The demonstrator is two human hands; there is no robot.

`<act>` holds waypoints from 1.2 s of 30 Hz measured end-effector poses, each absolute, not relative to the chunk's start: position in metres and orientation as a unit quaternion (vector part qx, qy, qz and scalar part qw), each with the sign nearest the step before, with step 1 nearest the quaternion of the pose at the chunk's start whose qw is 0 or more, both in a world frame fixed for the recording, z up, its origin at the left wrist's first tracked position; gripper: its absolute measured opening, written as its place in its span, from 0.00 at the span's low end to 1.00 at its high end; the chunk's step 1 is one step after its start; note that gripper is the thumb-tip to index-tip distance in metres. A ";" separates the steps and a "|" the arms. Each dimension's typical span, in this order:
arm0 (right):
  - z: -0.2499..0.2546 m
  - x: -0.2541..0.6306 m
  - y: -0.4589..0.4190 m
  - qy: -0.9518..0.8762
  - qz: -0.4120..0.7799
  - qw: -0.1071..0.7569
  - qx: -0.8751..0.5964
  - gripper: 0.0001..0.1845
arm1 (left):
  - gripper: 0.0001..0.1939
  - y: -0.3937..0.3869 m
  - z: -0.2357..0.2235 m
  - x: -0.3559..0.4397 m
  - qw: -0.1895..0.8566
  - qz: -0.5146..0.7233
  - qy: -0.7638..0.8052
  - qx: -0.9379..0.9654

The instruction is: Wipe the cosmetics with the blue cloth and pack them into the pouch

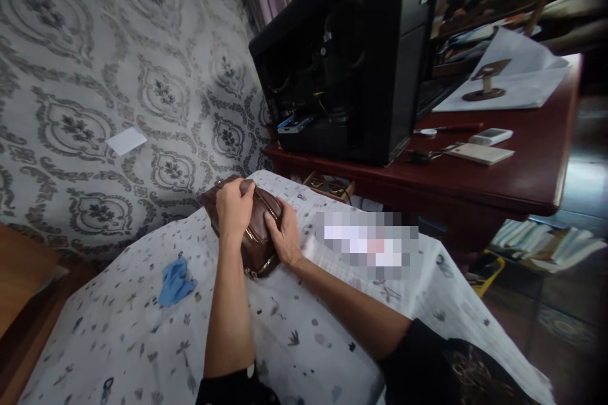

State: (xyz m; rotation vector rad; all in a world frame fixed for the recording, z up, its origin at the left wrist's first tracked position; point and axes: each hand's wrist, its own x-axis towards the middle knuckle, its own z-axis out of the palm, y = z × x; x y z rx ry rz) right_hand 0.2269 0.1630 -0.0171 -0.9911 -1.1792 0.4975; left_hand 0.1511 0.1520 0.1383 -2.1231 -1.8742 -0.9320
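Observation:
A brown leather bag with gold-coloured zippers rests on the white patterned cloth. Across its upper left side my left hand is closed, fingers curled over the far part and partly hidden. My right hand grips the bag's right side, its thumb on the near face and the other fingers out of sight behind. Left of my left forearm lies a crumpled blue cloth.
Behind the bed-like surface stands a dark red desk bearing a black computer case. Small items, including a white box, lie near its edge. A blurred-out patch covers something right of the bag. Patterned wallpaper rises on the left.

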 end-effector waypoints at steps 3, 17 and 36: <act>-0.016 0.226 0.163 -0.526 0.217 0.691 -0.445 0.31 | 0.13 0.153 0.140 0.149 0.028 -0.337 -0.602 -0.723; -0.021 0.229 0.161 -0.564 0.198 0.663 -0.451 0.48 | 0.10 0.123 0.161 0.105 0.066 -0.212 -0.651 -0.726; -0.018 0.230 0.162 -0.574 0.191 0.653 -0.455 0.48 | 0.11 0.112 0.174 0.116 0.077 -0.128 -0.636 -0.757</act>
